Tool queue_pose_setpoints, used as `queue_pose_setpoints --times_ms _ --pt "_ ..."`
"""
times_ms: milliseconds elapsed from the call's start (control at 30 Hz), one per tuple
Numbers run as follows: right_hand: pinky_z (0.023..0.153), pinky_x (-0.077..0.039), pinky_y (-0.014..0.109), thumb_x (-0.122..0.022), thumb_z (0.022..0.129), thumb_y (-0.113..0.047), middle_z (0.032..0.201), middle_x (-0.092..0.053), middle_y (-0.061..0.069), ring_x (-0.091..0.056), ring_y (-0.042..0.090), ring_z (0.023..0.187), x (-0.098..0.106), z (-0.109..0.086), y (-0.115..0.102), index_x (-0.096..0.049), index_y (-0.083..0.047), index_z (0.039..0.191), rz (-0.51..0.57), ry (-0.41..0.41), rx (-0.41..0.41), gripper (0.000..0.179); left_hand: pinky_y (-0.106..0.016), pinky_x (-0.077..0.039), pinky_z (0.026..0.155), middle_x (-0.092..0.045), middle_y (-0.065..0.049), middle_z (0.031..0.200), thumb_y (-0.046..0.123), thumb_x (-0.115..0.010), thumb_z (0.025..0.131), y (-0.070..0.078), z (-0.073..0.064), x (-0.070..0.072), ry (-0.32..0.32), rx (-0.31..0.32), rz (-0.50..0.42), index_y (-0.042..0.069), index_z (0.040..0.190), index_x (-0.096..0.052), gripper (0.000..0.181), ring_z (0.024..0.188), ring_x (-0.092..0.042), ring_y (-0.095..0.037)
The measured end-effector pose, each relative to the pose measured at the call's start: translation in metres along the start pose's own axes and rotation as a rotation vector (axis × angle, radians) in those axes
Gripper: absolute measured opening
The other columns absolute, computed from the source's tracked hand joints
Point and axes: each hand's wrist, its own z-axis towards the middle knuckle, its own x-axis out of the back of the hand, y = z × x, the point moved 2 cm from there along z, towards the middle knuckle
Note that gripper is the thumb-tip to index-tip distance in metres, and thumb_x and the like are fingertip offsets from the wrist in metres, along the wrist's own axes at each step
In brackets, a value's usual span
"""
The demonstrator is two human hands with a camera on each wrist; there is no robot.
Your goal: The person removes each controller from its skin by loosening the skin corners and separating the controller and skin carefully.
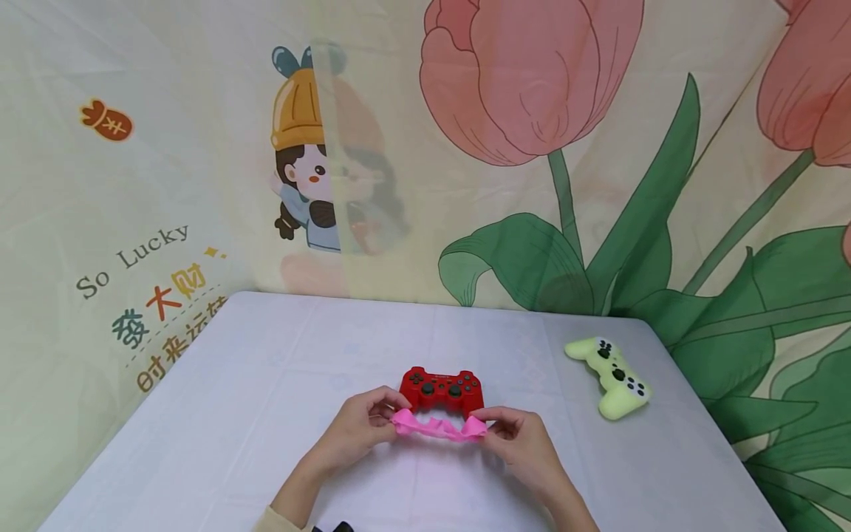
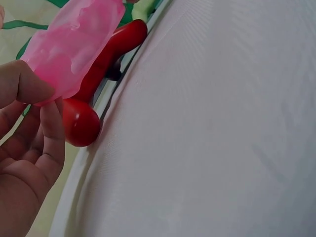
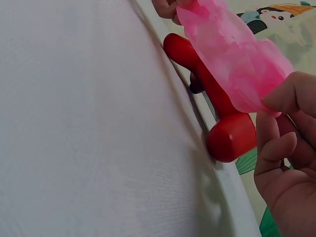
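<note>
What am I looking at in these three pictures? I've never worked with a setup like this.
There's no robot here: you see a person's bare left hand and right hand. The wide picture comes from a camera worn on the head, looking forward and down. The two close, slanted pictures come from cameras worn on the wrists, one on each.

On the white table lie a red game controller, just beyond the hands, and a pale green controller, farther off to the right.

The hands pinch a thin pink piece between them, one at each end, on the near side of the red controller.
</note>
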Motion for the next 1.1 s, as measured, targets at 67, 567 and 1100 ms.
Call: queue_pose_setpoints --times_ms 67,567,1100 --pt "0.053 -0.043 0.023 -0.077 0.084 0.002 0.079 -0.067 0.007 -0.054 0.015 0.065 0.0010 0.0003 -0.0005 -0.084 -0.016 0.109 -0.026 0.008 0.007 0.031 -0.027 -0.060 0.081 -0.071 -0.008 0.109 -0.007 -0.069 0.088 -0.0005 0.0003 0.0016 0.004 0.012 0.013 0.010 0.117 -0.073 0.033 0.097 -0.068 -0.023" --pt "0.061 -0.053 0.025 -0.080 0.083 0.002 0.093 -0.073 0.006 -0.064 0.019 0.075 0.0058 0.0008 0.0018 -0.080 -0.011 0.109 -0.003 -0.006 0.000 0.029 -0.026 -0.058 0.087 -0.071 -0.006 0.113 -0.006 -0.068 0.088 -0.0044 -0.0019 0.0078 -0.026 0.004 0.039 0.013 0.115 -0.072 0.034 0.100 -0.068 -0.023" --pt "0.055 -0.039 0.020 -0.071 0.086 0.006 0.084 -0.071 0.002 -0.054 0.012 0.072 0.0018 -0.0020 -0.0009 -0.085 -0.020 0.108 -0.041 0.015 0.074 0.037 -0.024 -0.056 0.082 -0.072 0.005 0.107 -0.003 -0.068 0.090 0.0011 -0.0022 0.0027 -0.060 -0.059 0.168 0.027 0.112 -0.082 0.040 0.096 -0.067 -0.016"
